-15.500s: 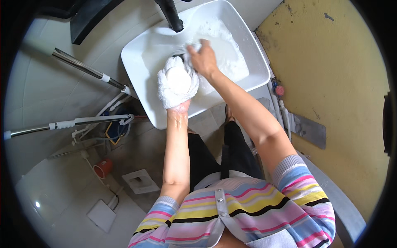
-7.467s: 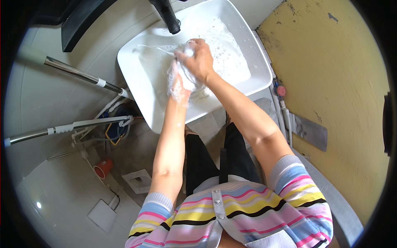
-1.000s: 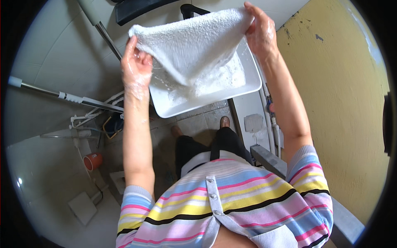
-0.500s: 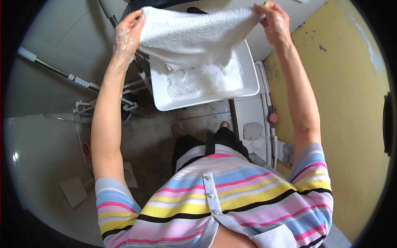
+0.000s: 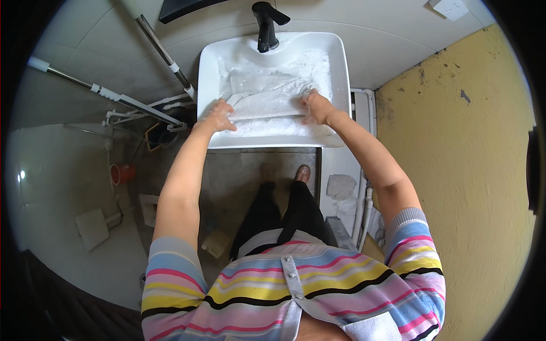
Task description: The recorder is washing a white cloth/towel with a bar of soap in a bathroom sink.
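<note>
A wet white towel (image 5: 264,102) lies spread in the soapy water of a white sink (image 5: 206,74). My left hand (image 5: 216,116) reaches over the sink's left side at the towel's left edge, thumb and fingers apart. At the opposite edge of the towel, my right hand (image 5: 318,107) has its fingers curled round the cloth, with the fingertips partly hidden by suds. Foam covers much of the water around the towel.
A black faucet (image 5: 265,27) stands behind the sink. Metal poles (image 5: 156,42) lean at the left, near a red bucket (image 5: 122,174). White pipes (image 5: 364,210) run along the yellow wall (image 5: 455,170) on the right.
Both hands have come down and toward me, lowering the towel from above the sink into the suds. The left hand's fingers have spread off the towel's edge. The faucet is now uncovered.
</note>
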The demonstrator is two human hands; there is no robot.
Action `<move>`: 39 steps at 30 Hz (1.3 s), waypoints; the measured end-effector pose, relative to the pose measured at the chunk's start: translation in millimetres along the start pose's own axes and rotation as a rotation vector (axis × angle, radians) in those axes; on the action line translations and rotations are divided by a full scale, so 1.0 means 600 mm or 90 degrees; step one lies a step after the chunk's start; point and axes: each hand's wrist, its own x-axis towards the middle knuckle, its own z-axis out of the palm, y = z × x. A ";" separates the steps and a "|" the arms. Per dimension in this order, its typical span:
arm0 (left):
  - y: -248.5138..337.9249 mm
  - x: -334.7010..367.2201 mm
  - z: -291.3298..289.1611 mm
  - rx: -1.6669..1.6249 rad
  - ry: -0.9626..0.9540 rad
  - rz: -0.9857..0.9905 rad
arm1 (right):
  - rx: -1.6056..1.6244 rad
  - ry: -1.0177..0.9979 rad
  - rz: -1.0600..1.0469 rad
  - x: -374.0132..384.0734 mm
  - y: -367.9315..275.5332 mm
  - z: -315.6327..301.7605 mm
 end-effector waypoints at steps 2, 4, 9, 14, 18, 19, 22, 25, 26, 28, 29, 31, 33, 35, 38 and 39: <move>-0.025 -0.003 -0.005 0.094 0.028 0.067 | -0.151 -0.027 0.018 0.001 0.002 -0.003; -0.075 -0.014 -0.041 -0.073 0.129 0.050 | -0.125 0.003 0.055 0.002 -0.054 -0.050; 0.017 -0.061 -0.236 -0.072 0.247 0.073 | -0.085 0.226 -0.044 -0.062 -0.149 -0.246; 0.038 -0.124 -0.388 -0.094 0.338 0.153 | -0.099 0.328 -0.107 -0.100 -0.255 -0.382; 0.059 -0.155 -0.467 -0.075 0.383 0.249 | -0.159 0.398 -0.097 -0.118 -0.293 -0.458; 0.059 -0.155 -0.484 -0.011 0.389 0.257 | -0.184 0.399 -0.078 -0.122 -0.305 -0.472; 0.058 -0.149 -0.504 -0.032 0.429 0.339 | -0.203 0.398 -0.017 -0.134 -0.321 -0.496; 0.046 -0.124 -0.490 -0.139 0.380 0.299 | -0.165 0.409 0.017 -0.132 -0.311 -0.487; 0.046 -0.116 -0.482 -0.242 0.318 0.239 | -0.138 0.423 0.018 -0.131 -0.302 -0.477; 0.062 -0.100 -0.454 -0.201 0.257 0.209 | -0.123 0.401 -0.018 -0.123 -0.250 -0.450; 0.047 -0.084 -0.432 -0.195 0.234 0.220 | -0.121 0.377 -0.026 -0.113 -0.235 -0.425; 0.018 -0.033 -0.365 -0.336 0.160 0.255 | -0.103 0.330 -0.032 -0.096 -0.195 -0.373; -0.008 0.007 -0.294 -0.301 0.118 0.230 | -0.086 0.290 -0.022 -0.079 -0.152 -0.304; 0.009 0.008 -0.233 -0.209 0.174 0.245 | -0.100 0.262 0.014 -0.081 -0.116 -0.234; -0.017 0.015 -0.143 -0.339 0.155 0.186 | -0.116 0.235 0.021 -0.064 -0.092 -0.139; -0.025 0.015 -0.115 -0.340 0.147 0.179 | -0.109 0.214 0.045 -0.065 -0.095 -0.118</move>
